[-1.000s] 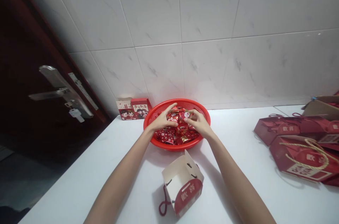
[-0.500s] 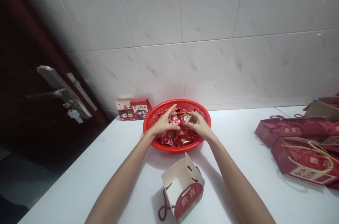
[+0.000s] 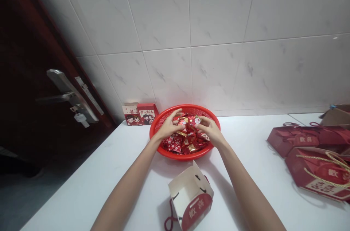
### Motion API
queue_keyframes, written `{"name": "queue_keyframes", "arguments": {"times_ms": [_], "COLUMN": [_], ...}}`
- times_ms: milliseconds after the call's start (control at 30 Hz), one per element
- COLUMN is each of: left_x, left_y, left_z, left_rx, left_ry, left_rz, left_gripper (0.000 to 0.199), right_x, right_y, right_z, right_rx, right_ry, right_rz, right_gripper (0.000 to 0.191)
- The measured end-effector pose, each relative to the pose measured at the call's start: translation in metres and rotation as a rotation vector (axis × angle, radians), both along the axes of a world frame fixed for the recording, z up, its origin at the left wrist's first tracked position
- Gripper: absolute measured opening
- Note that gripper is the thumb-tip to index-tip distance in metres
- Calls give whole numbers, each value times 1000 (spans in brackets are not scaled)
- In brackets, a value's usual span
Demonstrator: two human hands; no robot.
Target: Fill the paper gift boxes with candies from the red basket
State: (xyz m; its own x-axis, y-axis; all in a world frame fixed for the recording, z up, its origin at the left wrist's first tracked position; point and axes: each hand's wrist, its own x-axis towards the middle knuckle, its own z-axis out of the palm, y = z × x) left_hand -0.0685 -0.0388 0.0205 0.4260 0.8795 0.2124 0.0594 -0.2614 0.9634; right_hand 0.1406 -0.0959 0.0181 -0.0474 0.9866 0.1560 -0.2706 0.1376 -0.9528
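A red oval basket (image 3: pixel 182 157) against the tiled wall holds many wrapped candies (image 3: pixel 188 143). My left hand (image 3: pixel 171 125) is over its left side, thumb and fingers curled round a red and gold candy (image 3: pixel 182 123). At the right side of the basket my right hand (image 3: pixel 210 129) pinches a candy with a round white label (image 3: pixel 197 121) between thumb and fingers. In front of the basket stands an open-topped red and cream box (image 3: pixel 191 198) with a dark red cord; its inside looks bare.
Two small printed boxes (image 3: pixel 140 115) lean by the wall, left of the basket. Several dark red gift boxes (image 3: pixel 318 169) with cord handles sit at the right, near a cardboard box (image 3: pixel 336 114). A dark door (image 3: pixel 32 59) is at the left.
The view has shifted slightly. My hands have stayed over the basket, a little further apart, and the candies between and below them are more exposed.
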Motion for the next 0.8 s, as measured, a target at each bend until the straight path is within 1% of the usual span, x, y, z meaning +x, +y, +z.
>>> {"name": "queue_keyframes", "arguments": {"times_ms": [133, 333, 500, 600, 700, 800], "left_x": [3, 4, 8, 10, 9, 10], "left_y": [-3, -4, -5, -3, -1, -1], "left_z": [5, 9, 12, 11, 8, 7], "left_rx": [14, 15, 33, 34, 35, 62], "left_ry": [-65, -42, -13, 40, 44, 25], "left_rz": [-22, -29, -13, -12, -31, -58], "left_gripper": [81, 68, 61, 57, 57, 57], "right_x": [0, 0, 1, 0, -1, -2], "right_y": [-2, -3, -3, -3, -4, -4], "right_z": [4, 5, 4, 3, 4, 6], "right_rx": [21, 11, -2, -3, -18, -31], "right_ry": [-9, -15, -58, -103, -136, -157], "right_rz": [52, 84, 123, 142, 140, 118], "right_gripper": [25, 26, 32, 38, 43, 36]}}
